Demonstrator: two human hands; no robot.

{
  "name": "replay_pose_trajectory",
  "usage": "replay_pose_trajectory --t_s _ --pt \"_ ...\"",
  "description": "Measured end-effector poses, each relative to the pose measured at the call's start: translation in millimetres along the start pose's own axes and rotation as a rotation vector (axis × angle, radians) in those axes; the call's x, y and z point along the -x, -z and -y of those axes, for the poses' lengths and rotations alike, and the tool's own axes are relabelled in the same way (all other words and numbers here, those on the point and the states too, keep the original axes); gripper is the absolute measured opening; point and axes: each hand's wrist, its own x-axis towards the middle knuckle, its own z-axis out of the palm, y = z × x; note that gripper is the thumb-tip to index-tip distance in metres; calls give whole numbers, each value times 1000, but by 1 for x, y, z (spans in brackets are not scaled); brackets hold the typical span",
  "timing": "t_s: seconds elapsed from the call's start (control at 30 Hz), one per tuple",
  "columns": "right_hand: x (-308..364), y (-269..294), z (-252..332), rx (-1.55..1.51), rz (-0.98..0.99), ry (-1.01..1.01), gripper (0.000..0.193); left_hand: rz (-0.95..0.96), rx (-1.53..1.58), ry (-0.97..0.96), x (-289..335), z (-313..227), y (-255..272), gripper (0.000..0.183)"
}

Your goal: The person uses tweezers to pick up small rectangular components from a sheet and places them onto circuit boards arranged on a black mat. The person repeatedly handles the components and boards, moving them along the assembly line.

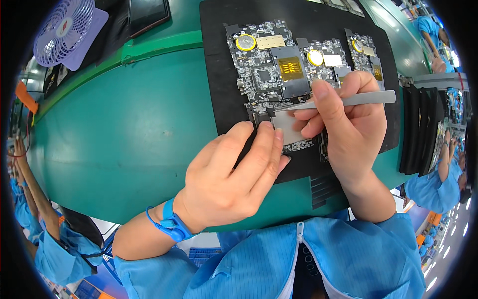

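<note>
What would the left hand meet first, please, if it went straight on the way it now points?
Probably the tweezers, near their tip end, just ahead of the left hand; depth is unclear, so it might pass beneath them.

Shows a smooth, slightly glossy green worktop. Bears a large black mat with rounded corners, plus a raised bright-green strip running off leftward. Carries, upon that mat, dark, component-covered circuit boards fitted with round, yellow-rimmed silver cells.
</note>
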Motion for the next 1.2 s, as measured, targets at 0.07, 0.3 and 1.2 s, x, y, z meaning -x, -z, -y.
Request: replay_pose_trajectory --t_s 0.07,0.3,1.2 --pt "0 0 -1 -10 1 4 20 -3 -3 -4 0 0 0 39" --pt "-1 5 -3 -25 20 -1 19 -5 5 1 0 -2 -1 39" --pt "6 3 -12 -17 43 182 24 -31 168 7 5 5 -3 36"
